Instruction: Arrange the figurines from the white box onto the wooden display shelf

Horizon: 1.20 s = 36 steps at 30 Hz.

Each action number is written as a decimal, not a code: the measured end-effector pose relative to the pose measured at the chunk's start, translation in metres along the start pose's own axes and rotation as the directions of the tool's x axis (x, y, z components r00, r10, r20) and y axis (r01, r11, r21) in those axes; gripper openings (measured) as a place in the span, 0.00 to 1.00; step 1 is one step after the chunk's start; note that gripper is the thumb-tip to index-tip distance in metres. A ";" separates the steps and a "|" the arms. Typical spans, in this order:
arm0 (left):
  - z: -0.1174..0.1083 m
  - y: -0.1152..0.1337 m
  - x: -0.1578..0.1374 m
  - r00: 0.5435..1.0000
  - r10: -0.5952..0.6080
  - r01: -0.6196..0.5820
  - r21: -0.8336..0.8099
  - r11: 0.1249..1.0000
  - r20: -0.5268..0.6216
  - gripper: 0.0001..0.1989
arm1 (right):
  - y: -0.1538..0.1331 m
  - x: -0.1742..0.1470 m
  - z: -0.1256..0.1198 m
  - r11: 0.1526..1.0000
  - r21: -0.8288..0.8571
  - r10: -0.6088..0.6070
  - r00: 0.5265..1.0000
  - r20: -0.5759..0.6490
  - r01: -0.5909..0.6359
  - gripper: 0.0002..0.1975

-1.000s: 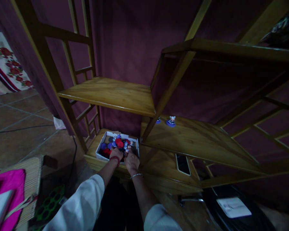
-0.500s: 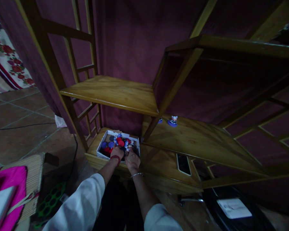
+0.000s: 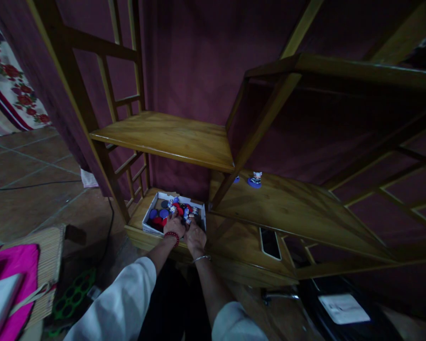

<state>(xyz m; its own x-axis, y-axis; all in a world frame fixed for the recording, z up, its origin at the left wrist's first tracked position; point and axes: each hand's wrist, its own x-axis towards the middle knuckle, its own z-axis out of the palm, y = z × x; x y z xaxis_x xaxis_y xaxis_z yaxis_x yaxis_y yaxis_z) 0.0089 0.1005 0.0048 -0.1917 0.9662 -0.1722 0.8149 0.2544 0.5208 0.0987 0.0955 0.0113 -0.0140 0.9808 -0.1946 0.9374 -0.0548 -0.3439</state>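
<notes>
A shallow white cardboard box [image 3: 147, 228] sits on the low wooden ledge, filled with red pieces, purple round discs [image 3: 164, 213] and several small figurines [image 3: 172, 208]. My left hand [image 3: 175, 224], with a red bead bracelet, reaches into the box with its fingers bent down among the pieces; its fingertips are partly hidden. Close beside it, my right hand [image 3: 195, 236], wearing a silver bangle, has its fingers closed at a small white-and-blue figurine [image 3: 187, 214]. Both hands stay over the front half of the box.
One figurine on a purple base [image 3: 255, 180] stands on the shelf to the right, another partly behind the post. A phone [image 3: 270, 243] lies on the lower ledge. A wooden shelf board [image 3: 166, 137] overhangs the box. Black chair [image 3: 312, 303] at lower right; bamboo-topped stool [image 3: 53, 255] at left.
My left hand has shifted slightly right and its fingers have moved over the pieces, closer to my right hand. My right hand has barely moved.
</notes>
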 end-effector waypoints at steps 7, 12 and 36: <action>0.003 -0.004 0.001 0.998 0.058 -0.060 -0.051 0.997 -0.030 0.12 | 0.000 -0.002 -0.002 1.000 -0.012 -0.016 1.000 -0.006 0.016 0.17; 0.003 -0.004 0.002 0.991 0.126 -0.128 -0.073 0.989 -0.037 0.12 | -0.002 -0.002 -0.002 1.000 -0.025 0.001 1.000 0.001 -0.001 0.17; 0.004 -0.014 0.010 0.996 -0.009 -0.028 -0.399 0.916 -0.092 0.22 | -0.002 -0.001 0.001 0.999 -0.025 0.026 1.000 -0.007 -0.026 0.17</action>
<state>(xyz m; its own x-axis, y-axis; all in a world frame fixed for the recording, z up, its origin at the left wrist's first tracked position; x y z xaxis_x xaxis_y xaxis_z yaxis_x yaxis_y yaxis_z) -0.0025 0.1064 -0.0074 -0.2486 0.9635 -0.0998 0.5337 0.2222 0.8160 0.0962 0.0944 0.0113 0.0127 0.9802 -0.1975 0.9457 -0.0759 -0.3159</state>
